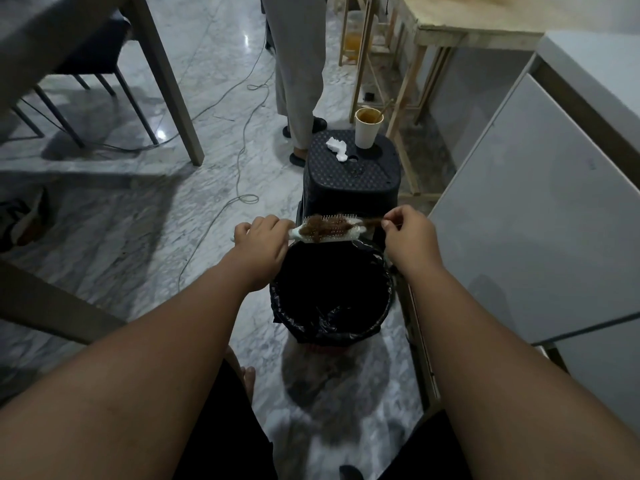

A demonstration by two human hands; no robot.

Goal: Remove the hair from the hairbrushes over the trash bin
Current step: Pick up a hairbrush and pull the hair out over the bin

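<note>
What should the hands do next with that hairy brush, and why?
Probably keep pulling the hair to the right. The right hand already pinches one end of the brown hair clump, but most of it is caught in the white hairbrush, which the left hand holds by the handle. The black-lined trash bin sits just below, ready to catch it.

Glossy marble floor (214, 188), wooden table (166, 98), white cabinet (540, 216).
</note>
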